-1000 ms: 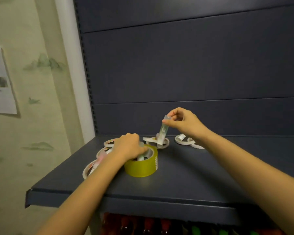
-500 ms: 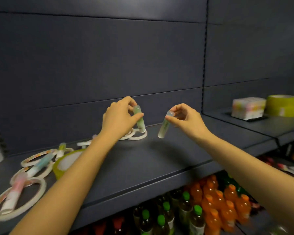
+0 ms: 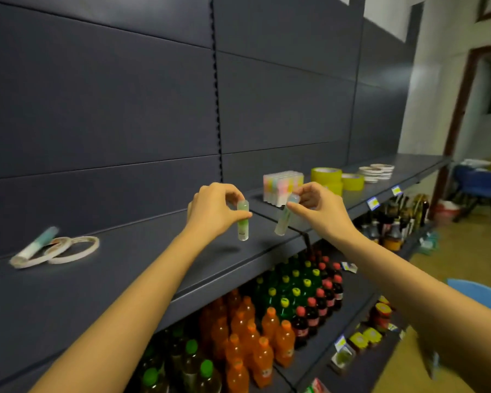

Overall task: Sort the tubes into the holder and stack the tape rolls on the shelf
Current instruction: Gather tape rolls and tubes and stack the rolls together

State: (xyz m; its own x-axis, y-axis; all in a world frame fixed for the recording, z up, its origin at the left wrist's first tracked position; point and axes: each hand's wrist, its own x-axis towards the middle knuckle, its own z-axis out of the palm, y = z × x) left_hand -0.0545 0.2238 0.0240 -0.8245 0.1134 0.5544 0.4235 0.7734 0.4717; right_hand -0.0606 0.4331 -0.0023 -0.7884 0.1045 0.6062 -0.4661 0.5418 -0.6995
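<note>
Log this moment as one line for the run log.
left hand: holds green tube | right hand: holds pale tube | holder: on shelf beyond, untouched

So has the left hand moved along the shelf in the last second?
Yes. The left hand, pinching a green tube, has gone right, well clear of the white tape rings and toward the tube holder.

Left hand pinches an upright green tube; right hand pinches a tilted pale tube (both above the shelf).
</note>
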